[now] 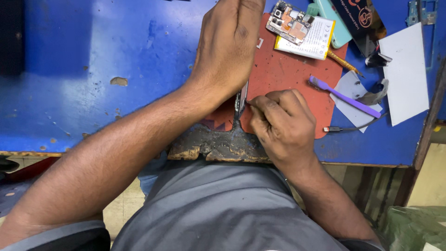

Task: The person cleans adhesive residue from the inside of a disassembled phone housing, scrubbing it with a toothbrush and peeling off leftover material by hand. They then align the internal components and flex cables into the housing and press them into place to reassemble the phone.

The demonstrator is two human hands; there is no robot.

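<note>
Item: phone (241, 100), on edge over red mat (283, 74), blue bench (116, 56). Left hand (227, 46) clamps it; right hand (283, 123) pinches thin tool (251, 102) at its edge. Advice: brace firmly, pry shallow.

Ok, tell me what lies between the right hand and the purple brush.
Head view: only bare red mat between the right hand and the purple brush.
</note>
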